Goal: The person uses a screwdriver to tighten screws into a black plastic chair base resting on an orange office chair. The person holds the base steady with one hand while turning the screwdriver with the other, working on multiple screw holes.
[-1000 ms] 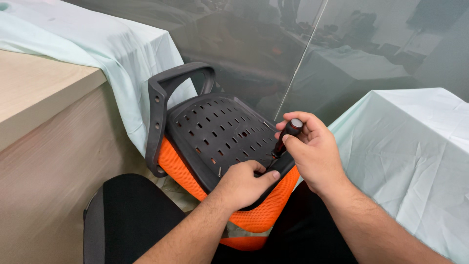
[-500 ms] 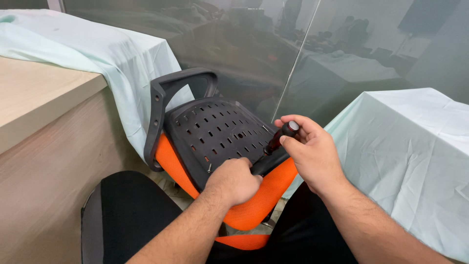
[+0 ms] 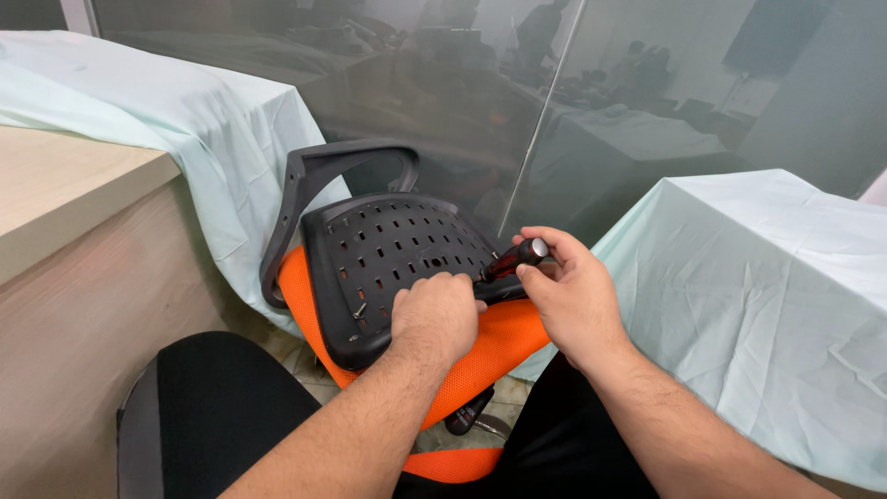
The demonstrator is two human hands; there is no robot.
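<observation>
Closest to the camera was a black chair seat (image 3: 212,407) at the lower left, with both forearms reaching out over it. The left hand (image 3: 434,319) was curled into a loose fist, knuckles pressing down on the black perforated plastic panel (image 3: 388,259) of an upturned orange mesh chair part (image 3: 480,356). The right hand (image 3: 573,296) was wrapped tight around a dark red-and-black screwdriver handle (image 3: 513,259), tilted toward the panel's right edge; couldn't see the tip. A small screw (image 3: 359,311) sat on the panel just left of the fist. Further back, pale green cloths (image 3: 758,277) covered the tables, a wooden counter (image 3: 65,194) stood left, and glass partitions (image 3: 443,92) were behind.
</observation>
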